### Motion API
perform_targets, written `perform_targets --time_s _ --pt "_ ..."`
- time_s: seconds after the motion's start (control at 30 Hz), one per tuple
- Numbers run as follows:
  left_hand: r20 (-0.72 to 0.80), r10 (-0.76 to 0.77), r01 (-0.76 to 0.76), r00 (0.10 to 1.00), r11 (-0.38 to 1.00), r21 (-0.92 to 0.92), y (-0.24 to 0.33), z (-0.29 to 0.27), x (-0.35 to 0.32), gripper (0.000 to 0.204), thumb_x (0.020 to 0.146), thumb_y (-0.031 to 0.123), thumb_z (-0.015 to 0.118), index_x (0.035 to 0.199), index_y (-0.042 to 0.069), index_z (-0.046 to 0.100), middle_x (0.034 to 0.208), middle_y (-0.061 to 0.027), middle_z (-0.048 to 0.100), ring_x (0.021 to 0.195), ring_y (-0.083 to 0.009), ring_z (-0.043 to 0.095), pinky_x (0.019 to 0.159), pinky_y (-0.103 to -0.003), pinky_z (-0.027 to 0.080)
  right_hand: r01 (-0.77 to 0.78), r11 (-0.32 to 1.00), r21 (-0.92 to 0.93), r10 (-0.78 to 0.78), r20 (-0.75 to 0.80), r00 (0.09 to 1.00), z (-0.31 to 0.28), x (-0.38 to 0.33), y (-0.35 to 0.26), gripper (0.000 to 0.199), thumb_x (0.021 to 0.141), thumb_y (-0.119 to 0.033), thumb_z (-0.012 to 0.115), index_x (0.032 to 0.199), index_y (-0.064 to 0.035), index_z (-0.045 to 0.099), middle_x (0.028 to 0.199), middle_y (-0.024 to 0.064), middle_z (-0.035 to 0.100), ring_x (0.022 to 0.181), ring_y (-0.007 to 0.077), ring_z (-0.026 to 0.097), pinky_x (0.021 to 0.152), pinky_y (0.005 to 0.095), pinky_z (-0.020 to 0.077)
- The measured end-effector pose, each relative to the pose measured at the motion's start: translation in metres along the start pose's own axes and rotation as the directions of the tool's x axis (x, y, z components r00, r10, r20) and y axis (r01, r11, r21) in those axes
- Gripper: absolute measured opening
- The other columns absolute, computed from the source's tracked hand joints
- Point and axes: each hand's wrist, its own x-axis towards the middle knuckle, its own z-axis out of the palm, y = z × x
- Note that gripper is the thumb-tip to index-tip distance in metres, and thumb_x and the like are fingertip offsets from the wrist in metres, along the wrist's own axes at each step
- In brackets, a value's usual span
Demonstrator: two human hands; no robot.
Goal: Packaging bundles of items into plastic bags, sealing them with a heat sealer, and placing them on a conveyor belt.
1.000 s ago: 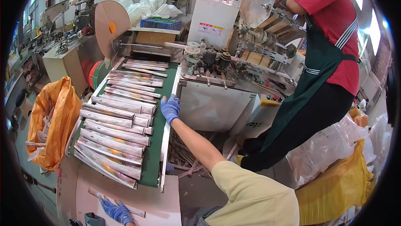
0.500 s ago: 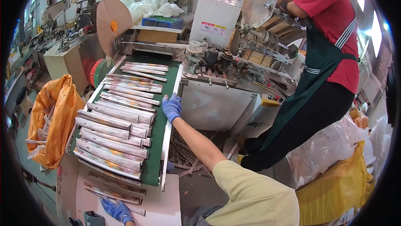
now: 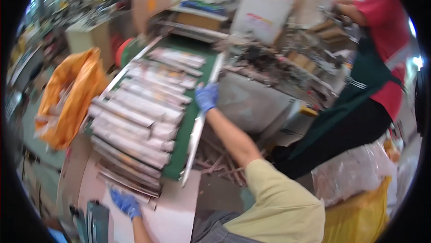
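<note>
Long slim printed packets [image 3: 142, 113], whitish with coloured patches, lie crosswise in an overlapping row on a green conveyor belt [image 3: 176, 171]. Wearing a blue glove, my right hand [image 3: 207, 96] rests at the belt's right metal rail [image 3: 194, 140], fingers apart, beside the packets' ends. My left hand [image 3: 126, 203], also blue-gloved, is low over a pale pink board [image 3: 173, 211] at the belt's near end. Its fingers stretch toward the nearest packets [image 3: 130, 182], which bunch over the board; blur hides whether they touch. Neither hand visibly holds anything.
An orange sack [image 3: 74, 99] stands left of the belt. Beyond my right arm is a machine with a control panel [image 3: 258, 14]. A co-worker in a red shirt and green apron [image 3: 359, 81] stands at it. Loose strips [image 3: 220, 164] lie below; plastic bags [image 3: 359, 169] sit at right.
The view has shifted and blurred. The nearest packets now hang together over the belt's end, near my left hand. My right hand stays by the rail.
</note>
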Motion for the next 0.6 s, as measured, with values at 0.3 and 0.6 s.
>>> perform_targets --time_s 0.3,0.6 --pt "-0.166 -0.042 0.021 0.985 0.992 -0.124 0.078 -0.047 -0.002 0.042 0.085 0.018 0.042 0.123 0.000 0.041 0.125 -0.0193 0.043 0.114 -0.0345 0.042 0.096 -0.040 0.030 0.454 0.881 0.134 -0.443 0.570 0.692 0.054 0.084 -0.114 0.059 0.076 -0.044 0.051 0.120 -0.0057 0.047 0.122 0.0168 0.048 0.120 0.0310 0.039 0.100 0.0506 0.0256" --pt "-0.041 -0.046 0.043 0.998 0.997 -0.068 0.092 -0.045 -0.008 0.054 0.080 0.025 0.047 0.129 0.003 0.034 0.127 -0.0181 0.039 0.118 -0.0335 0.036 0.098 -0.045 0.026 0.595 0.755 0.274 -0.627 0.566 0.535 0.099 0.082 -0.148 0.048 0.083 -0.040 0.040 0.118 -0.0088 0.048 0.117 0.0162 0.050 0.108 0.0322 0.048 0.090 0.0454 0.0377"
